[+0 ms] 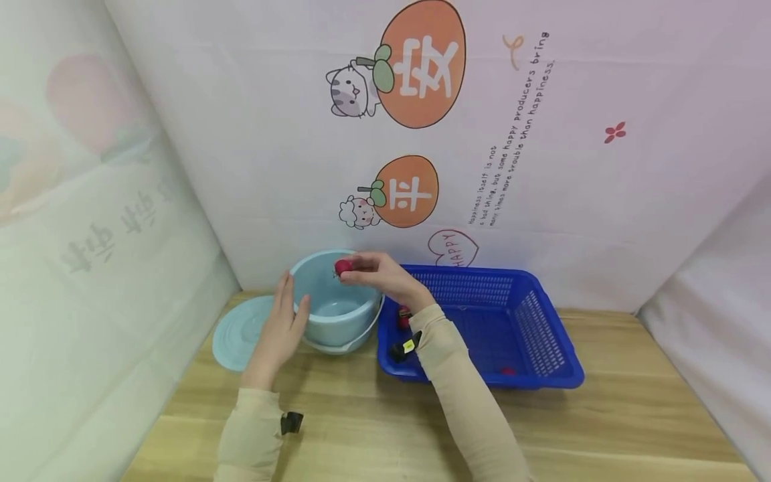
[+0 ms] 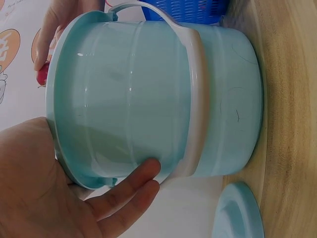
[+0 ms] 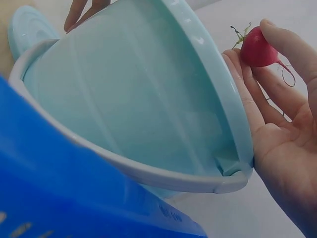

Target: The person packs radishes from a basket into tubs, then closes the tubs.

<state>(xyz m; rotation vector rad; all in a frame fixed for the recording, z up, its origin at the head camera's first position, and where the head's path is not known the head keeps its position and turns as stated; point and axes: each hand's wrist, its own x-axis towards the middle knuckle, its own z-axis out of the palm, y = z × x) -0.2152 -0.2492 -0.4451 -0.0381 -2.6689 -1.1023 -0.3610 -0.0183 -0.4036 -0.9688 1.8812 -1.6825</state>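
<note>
My right hand (image 1: 379, 273) pinches a red radish (image 1: 343, 266) between thumb and fingertips, over the mouth of a light blue bucket (image 1: 340, 329). Green stem stubs and a thin root tail show on the radish (image 3: 258, 48) in the right wrist view. Against the bucket's left side rests my left hand (image 1: 284, 328), its fingers fairly straight along the outer wall near the rim. In the left wrist view, two fingertips (image 2: 148, 171) of that hand lie by the bucket's pale handle (image 2: 199, 99). The part of the bucket's floor that shows is bare.
Right of the bucket stands a blue plastic basket (image 1: 482, 383) with a few radishes (image 1: 403, 316) inside, partly hidden by my right forearm. A light blue lid (image 1: 237, 335) lies on the wooden table (image 1: 355, 428) at left. A printed white cloth (image 1: 271, 167) hangs behind.
</note>
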